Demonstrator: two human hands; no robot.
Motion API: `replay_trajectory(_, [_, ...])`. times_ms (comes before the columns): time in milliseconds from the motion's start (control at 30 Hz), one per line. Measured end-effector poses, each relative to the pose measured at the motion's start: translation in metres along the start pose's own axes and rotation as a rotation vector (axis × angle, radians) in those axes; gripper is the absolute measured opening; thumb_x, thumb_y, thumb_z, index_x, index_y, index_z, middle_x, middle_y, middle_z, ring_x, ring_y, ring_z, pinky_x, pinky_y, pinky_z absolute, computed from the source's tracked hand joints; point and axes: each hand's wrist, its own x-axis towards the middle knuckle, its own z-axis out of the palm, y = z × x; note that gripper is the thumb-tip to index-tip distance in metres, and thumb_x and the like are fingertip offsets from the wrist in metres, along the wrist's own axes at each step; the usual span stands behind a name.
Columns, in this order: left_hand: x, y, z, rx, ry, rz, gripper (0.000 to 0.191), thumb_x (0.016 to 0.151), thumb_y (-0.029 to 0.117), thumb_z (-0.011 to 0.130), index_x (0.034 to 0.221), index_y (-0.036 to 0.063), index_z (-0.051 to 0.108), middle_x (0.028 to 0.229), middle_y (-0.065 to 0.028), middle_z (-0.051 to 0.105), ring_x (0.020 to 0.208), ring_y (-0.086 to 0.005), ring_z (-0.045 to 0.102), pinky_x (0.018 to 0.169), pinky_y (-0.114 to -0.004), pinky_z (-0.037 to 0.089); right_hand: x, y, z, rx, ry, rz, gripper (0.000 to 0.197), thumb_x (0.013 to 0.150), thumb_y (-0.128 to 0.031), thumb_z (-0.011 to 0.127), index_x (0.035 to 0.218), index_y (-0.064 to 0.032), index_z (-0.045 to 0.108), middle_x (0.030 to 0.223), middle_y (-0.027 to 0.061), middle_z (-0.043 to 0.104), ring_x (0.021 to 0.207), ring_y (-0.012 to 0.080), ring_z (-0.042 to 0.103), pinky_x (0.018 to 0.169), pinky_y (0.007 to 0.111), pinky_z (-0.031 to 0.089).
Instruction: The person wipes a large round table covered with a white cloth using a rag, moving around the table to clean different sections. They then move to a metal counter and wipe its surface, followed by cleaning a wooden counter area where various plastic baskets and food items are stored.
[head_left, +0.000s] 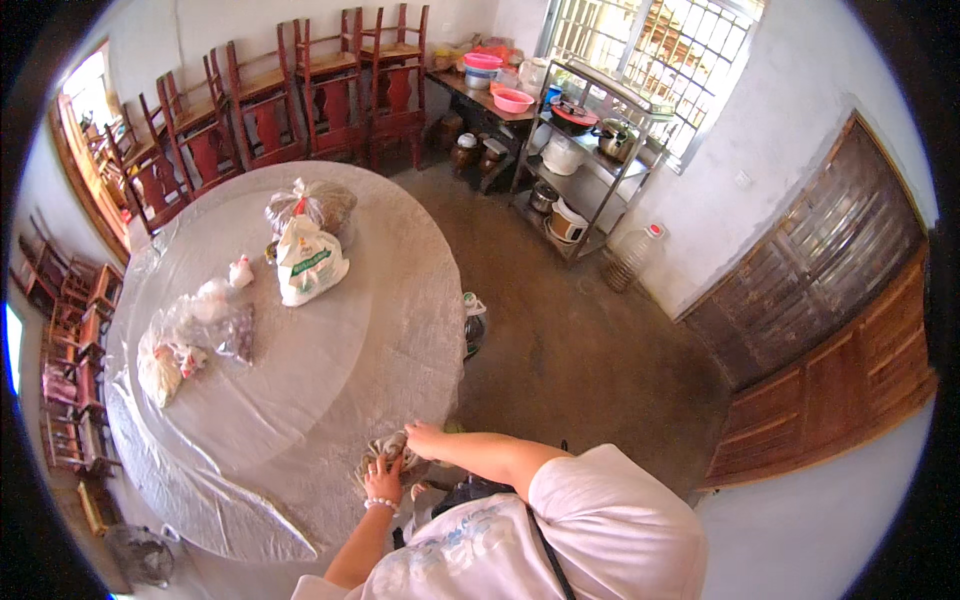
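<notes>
A crumpled grey-brown cloth (391, 445) lies bunched at the near edge of a round table (420, 330) covered with a translucent plastic sheet. My left hand (383, 478), with a ring and a beaded bracelet, grips the cloth from above. At the cloth's right end, my right hand (425, 441) is closed on it, its fingertips partly hidden. Farther across the table stand a white printed plastic bag (309, 266) and a clear tied bag (324, 201) of brown contents. On the left lie a bag of pale contents (159, 375) and a clear bag of dark round items (236, 334).
Stacked wooden chairs (262, 124) line the back wall. A metal shelf rack (581, 169) holds pots and a rice cooker (568, 223). A large plastic bottle (634, 259) stands near a wooden door (817, 247). A dark bag (474, 330) sits beside the table's right edge.
</notes>
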Motion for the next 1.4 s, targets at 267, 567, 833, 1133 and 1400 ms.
replay_trajectory(267, [-0.06, -0.03, -0.012, 0.033, -0.035, -0.267, 0.046, 0.078, 0.022, 0.06, 0.122, 0.0312, 0.057, 0.132, -0.0057, 0.045, 0.113, -0.0314, 0.048, 0.091, -0.048, 0.042, 0.05, -0.051, -0.014, -0.085, -0.332, -0.332, 0.033, 0.088, -0.02, 0.048, 0.113, -0.0034, 0.063, 0.139, 0.0178, 0.042, 0.131, 0.0368, 0.036, 0.102, 0.045, 0.039])
replay_trajectory(567, [-0.017, 0.045, -0.003, -0.204, -0.104, -0.58, 0.067, 0.08, 0.049, 0.056, 0.139, 0.0204, 0.042, 0.155, -0.0156, 0.006, 0.141, -0.0409, 0.003, 0.104, -0.067, 0.011, 0.053, 0.011, 0.007, 0.111, -0.104, -0.477, 0.031, 0.091, -0.025, 0.045, 0.109, -0.0068, 0.062, 0.133, 0.0175, 0.045, 0.121, 0.0393, 0.045, 0.095, 0.046, 0.044])
replay_trajectory(833, [0.134, 0.129, -0.012, -0.215, -0.243, -0.627, 0.075, 0.081, 0.051, 0.057, 0.146, 0.026, 0.028, 0.155, -0.016, -0.001, 0.141, -0.0408, -0.003, 0.107, -0.065, 0.009, 0.06, 0.175, -0.035, 0.092, 0.012, -0.521, 0.025, 0.088, -0.023, 0.047, 0.093, -0.005, 0.064, 0.117, 0.0152, 0.052, 0.11, 0.0361, 0.051, 0.091, 0.046, 0.046])
replay_trajectory(1133, [0.286, 0.211, -0.006, -0.187, -0.251, -0.67, 0.07, 0.084, 0.042, 0.058, 0.146, 0.0289, 0.027, 0.155, -0.0124, 0.0, 0.142, -0.0382, 0.003, 0.108, -0.061, 0.018, 0.042, 0.318, -0.098, -0.015, 0.147, -0.352, 0.024, 0.088, -0.024, 0.049, 0.104, -0.0142, 0.065, 0.112, 0.0107, 0.054, 0.106, 0.0342, 0.051, 0.082, 0.047, 0.046])
replay_trajectory(1400, [0.225, 0.206, 0.011, -0.145, 0.075, -0.537, 0.054, 0.083, 0.016, 0.052, 0.136, 0.0237, 0.044, 0.152, -0.0105, 0.021, 0.137, -0.0302, 0.027, 0.108, -0.046, 0.029, 0.048, 0.283, -0.104, -0.005, -0.141, -0.257, 0.027, 0.086, -0.025, 0.05, 0.1, -0.0045, 0.062, 0.117, 0.0155, 0.053, 0.109, 0.0365, 0.05, 0.088, 0.046, 0.045])
